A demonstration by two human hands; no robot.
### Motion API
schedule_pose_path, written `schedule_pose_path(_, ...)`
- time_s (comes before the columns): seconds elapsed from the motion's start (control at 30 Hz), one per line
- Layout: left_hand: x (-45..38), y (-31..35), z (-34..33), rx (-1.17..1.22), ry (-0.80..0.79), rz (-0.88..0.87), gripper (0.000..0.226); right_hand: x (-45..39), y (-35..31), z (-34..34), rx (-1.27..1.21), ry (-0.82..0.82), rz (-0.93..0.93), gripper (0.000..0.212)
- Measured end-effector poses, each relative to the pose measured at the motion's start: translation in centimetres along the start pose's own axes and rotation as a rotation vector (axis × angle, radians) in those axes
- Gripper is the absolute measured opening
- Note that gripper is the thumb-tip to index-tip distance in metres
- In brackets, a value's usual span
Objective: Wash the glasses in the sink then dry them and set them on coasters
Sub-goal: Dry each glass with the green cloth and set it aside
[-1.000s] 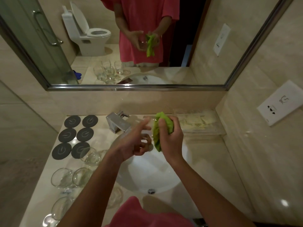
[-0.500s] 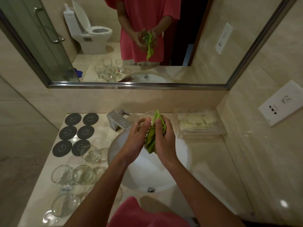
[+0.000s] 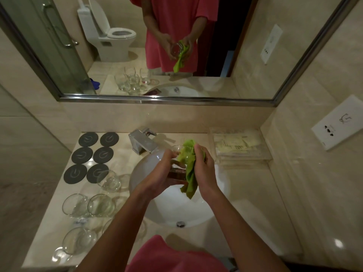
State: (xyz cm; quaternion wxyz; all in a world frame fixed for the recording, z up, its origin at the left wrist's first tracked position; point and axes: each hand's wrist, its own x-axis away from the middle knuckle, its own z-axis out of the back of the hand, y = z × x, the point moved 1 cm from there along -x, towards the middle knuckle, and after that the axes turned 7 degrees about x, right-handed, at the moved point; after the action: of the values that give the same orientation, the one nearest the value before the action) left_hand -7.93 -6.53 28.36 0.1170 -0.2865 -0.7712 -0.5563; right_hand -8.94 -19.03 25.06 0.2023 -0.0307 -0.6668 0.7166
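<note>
We note left hand [image 3: 162,171] gripping glass [image 3: 176,163] above sink [image 3: 172,211]. Right hand [image 3: 203,169] clutching green cloth [image 3: 188,173], pressed against glass. Six dark coasters [image 3: 92,154] left of sink, all bare. Other glasses [image 3: 92,205] left of sink, near coasters. Faucet [image 3: 142,142] behind sink.

Bright lime-green cloth [image 3: 189,173], plain, no pattern. Six round dark-grey coasters [image 3: 92,154], each marked with a pale ring-and-stroke sign. Clear colourless stemmed glasses [image 3: 100,205]. Glossy white round sink basin [image 3: 214,203]; shiny chrome square tap [image 3: 141,142]. Cream-beige marbled stone counter [image 3: 253,209]. Plain pink-red shirt [image 3: 167,256]. White wall socket plate [image 3: 339,128] with black marks.
</note>
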Motion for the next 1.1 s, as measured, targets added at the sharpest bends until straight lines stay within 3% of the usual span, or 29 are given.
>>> schedule_pose_path(0.1, -0.2, -0.1, 0.1, -0.028, 0.008, -0.007, 0.032, -0.1, 0.5, 0.0, -0.086, 0.02, -0.087, 0.038)
schedule_pose_path(0.23, -0.7, -0.6, 0.3, -0.017, 0.065, -0.058, 0.045, -0.4, 0.7, 0.2, -0.3, 0.023, -0.19, 0.058)
schedule_pose_path(0.4, -0.5, -0.9, 0.1, 0.0, 0.038, -0.109, 0.037, -1.0, 0.7, 0.8, -0.358, 0.127, -0.202, 0.05)
schedule_pose_path(0.57, -0.5, -1.1, 0.3, -0.219, 0.044, -0.257, 0.031, -0.9, -0.5, 1.6, -0.194, 0.173, 0.075, 0.035)
schedule_pose_path(0.73, -0.9, -1.2, -0.1, -0.387, 0.039, -0.493, 0.022, -1.1, -1.4, 2.0, 0.052, -0.04, 0.26, 0.02)
schedule_pose_path(0.83, -1.4, -2.0, -0.4, -0.3, 0.158, -0.595, 0.018, -1.2, -1.5, 1.6, 0.039, -0.128, 0.148, 0.017)
schedule_pose_path(0.93, -1.8, -2.3, -0.5, -0.358, 0.269, -0.687, 0.017, -0.6, -1.3, 0.8, -0.03, -0.141, 0.065, 0.02)
schedule_pose_path(1.1, -1.4, -2.4, 0.6, -0.624, 0.195, -0.841, 0.023, -0.1, -1.4, 0.2, 0.007, -0.151, -0.095, 0.028)
